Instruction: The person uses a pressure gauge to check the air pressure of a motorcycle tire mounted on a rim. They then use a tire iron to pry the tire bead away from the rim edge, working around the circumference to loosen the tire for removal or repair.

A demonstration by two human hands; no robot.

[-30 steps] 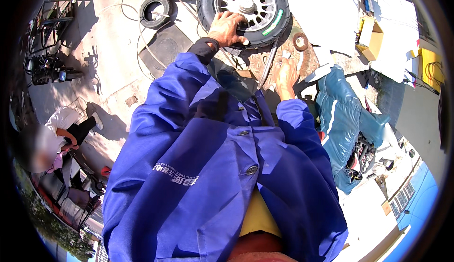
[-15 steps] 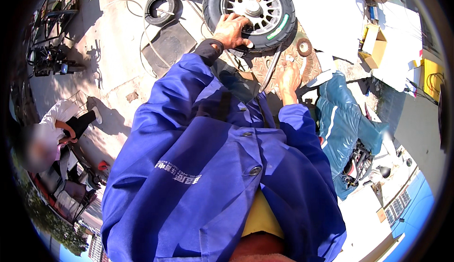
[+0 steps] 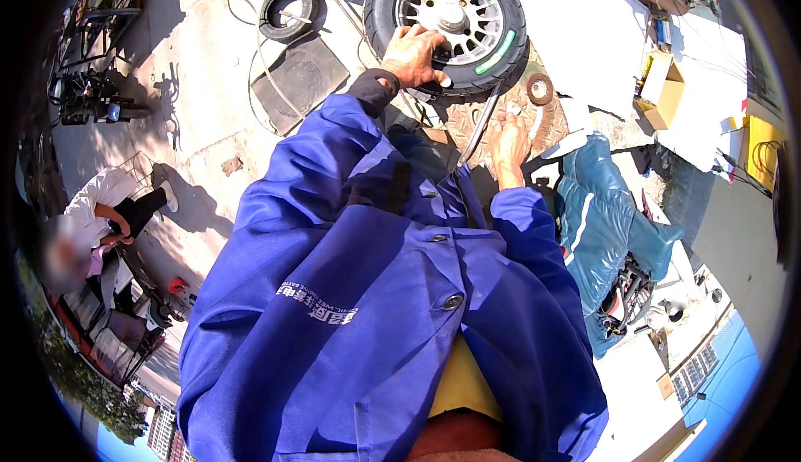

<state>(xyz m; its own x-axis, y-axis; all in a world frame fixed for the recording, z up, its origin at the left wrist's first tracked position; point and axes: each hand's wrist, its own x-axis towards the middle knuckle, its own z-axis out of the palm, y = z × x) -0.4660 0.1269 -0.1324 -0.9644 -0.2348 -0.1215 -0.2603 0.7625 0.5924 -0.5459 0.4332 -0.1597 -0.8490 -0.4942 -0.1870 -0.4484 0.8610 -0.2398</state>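
Note:
A wheel with a black tyre and silver spoked rim lies at the top centre, a green label on its sidewall. My left hand grips its near left side, fingers curled at the rim and thumb across the tyre. Below the wheel, my right hand is closed beside a grey metal bar that slants down from the tyre's lower edge. Something small and pale shows at its fingertips, too small to name. A brown roll of tape sits just beyond it on the rusty patterned plate.
A smaller tyre and a dark mat lie to the left, with a thin hose around them. At right are an open yellow box and a blue padded cover. A person sits at far left.
The whole view has shifted slightly, so the wheel appears a little lower and further right. Both hands keep nearly the same places against the wheel and bar.

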